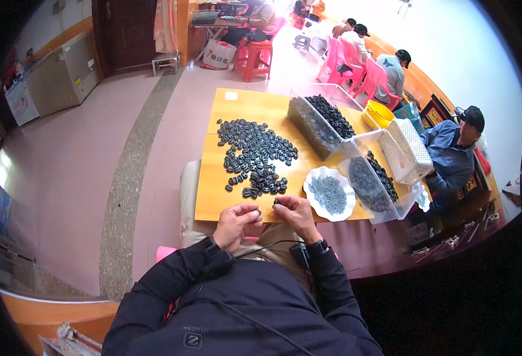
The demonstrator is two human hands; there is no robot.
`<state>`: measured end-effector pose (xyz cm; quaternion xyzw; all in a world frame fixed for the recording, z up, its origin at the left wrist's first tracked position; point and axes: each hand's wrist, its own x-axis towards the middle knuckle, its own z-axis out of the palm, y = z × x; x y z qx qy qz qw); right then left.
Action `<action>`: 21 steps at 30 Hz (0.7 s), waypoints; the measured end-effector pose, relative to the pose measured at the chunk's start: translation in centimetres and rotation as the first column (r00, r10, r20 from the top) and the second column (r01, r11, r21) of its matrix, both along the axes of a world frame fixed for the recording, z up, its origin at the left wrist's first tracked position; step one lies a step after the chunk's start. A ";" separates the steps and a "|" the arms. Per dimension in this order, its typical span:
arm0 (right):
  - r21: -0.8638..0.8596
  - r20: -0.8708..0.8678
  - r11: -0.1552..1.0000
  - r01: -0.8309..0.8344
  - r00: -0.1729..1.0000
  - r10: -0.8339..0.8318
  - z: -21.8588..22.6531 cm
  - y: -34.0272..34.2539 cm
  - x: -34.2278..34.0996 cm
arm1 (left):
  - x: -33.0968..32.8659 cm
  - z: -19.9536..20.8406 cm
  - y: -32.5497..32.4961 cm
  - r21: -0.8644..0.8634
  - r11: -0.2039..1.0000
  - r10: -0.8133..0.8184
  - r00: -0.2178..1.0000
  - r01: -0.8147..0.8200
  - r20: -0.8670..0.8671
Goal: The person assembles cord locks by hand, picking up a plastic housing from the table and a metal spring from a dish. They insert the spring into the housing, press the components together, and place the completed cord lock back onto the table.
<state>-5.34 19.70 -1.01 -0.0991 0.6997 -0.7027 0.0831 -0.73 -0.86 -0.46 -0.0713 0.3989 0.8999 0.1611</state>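
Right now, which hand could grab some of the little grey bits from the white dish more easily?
Probably the right hand. The white dish lies just beyond it on the right side of the table, while the left hand would have to cross over. Both hands are pinching small parts.

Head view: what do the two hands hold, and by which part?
Right hand pinches a small dark piece at its fingertips; left hand seems to pinch another; grip part too small to tell.

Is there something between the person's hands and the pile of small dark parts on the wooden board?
Nothing visible. The left hand and right hand hold tiny pieces at the wooden board's near edge; only bare wood separates them from the dark parts. The white dish sits aside, right.
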 end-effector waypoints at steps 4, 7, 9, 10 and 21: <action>0.016 0.007 1.000 0.012 1.000 -0.012 0.2 0.0 0.2 | 0.1 1.2 -0.3 -0.002 1.000 0.021 1.000 -0.021 -0.011; -0.001 0.022 0.999 0.033 0.999 -0.033 0.3 -0.1 0.4 | 0.0 1.3 -0.5 0.024 0.999 0.037 0.999 -0.036 -0.038; -0.020 0.011 1.000 0.020 1.000 -0.020 0.2 0.0 0.5 | -0.1 1.1 -0.7 0.033 0.999 0.027 0.998 -0.025 -0.060; -0.019 0.017 1.000 0.022 1.000 -0.021 0.2 -0.1 0.6 | 0.0 1.1 -0.6 0.034 0.999 0.026 0.998 -0.024 -0.055; -0.028 0.003 0.999 0.036 0.999 -0.036 0.2 -0.3 0.2 | -0.2 0.4 -0.4 0.006 1.000 0.026 1.000 -0.026 -0.008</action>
